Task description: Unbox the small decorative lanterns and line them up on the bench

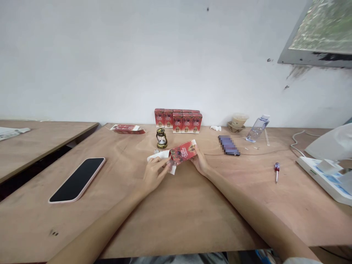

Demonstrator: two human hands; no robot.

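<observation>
A red printed cardboard box (183, 152) is held tilted above the middle of the table, its white flaps spread at the left end. My right hand (200, 162) grips its right end. At the open end, the fingers of my left hand (155, 173) are closed on the flaps; whether anything else is between them is hidden. Just behind the box stands a small bronze-coloured lantern (161, 138) with a clear body, upright. Small clear bits (156, 150) lie at the lantern's foot.
Several similar red boxes (183, 123) stand upright by the wall. Flattened red packaging (128, 128) lies to their left. A pink-edged phone (77, 180) is at left. Rightward are another phone (229, 145), a cup (238, 121), a bottle (257, 129), a screwdriver (276, 171) and a power strip (321, 178).
</observation>
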